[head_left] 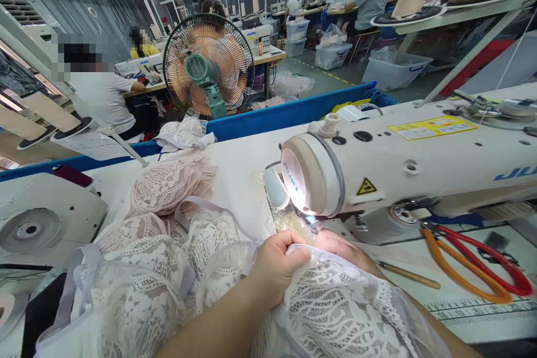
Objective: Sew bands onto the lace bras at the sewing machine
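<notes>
Lace garment (pixel 335 302): lower centre of frame.
Left hand (pixel 279 268): you pinch its upper edge.
Right hand (pixel 342 246): beyond it, partly hidden; can't tell your grip.
Sewing machine (pixel 377 159): centre right; likely edge-positioning step; next move calls for smooth lace, hands clear.

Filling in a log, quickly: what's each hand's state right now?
Left hand: closed, holding the lace fabric.
Right hand: partly hidden behind it; grip cannot be told.
</notes>
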`<state>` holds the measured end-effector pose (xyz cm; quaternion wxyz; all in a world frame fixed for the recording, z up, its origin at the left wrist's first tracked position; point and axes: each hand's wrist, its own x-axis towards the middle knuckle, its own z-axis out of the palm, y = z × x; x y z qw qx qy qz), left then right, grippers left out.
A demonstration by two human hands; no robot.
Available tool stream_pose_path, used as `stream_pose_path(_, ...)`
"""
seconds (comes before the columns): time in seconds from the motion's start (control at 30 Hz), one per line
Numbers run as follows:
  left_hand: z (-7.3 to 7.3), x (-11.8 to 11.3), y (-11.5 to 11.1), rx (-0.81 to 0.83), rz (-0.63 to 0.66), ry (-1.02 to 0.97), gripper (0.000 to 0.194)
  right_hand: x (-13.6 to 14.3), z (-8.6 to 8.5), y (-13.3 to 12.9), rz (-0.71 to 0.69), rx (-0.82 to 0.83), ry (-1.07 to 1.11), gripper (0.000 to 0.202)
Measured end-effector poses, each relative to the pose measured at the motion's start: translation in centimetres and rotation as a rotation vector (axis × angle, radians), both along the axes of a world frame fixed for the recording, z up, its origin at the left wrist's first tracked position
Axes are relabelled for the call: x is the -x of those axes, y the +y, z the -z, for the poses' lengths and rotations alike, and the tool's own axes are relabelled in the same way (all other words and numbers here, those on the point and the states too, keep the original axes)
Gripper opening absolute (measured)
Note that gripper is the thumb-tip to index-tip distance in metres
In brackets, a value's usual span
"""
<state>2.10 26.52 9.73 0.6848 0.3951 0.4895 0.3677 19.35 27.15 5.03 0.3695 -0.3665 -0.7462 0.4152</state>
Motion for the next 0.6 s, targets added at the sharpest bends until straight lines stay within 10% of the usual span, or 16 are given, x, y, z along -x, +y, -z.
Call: stream_pose_path(0.6, 0.1, 0.0, 0.0, 0.009, -0.016, 0.024, 0.017, 0.4, -1.2, -0.3, 0.014, -0.003, 0.038, 0.022)
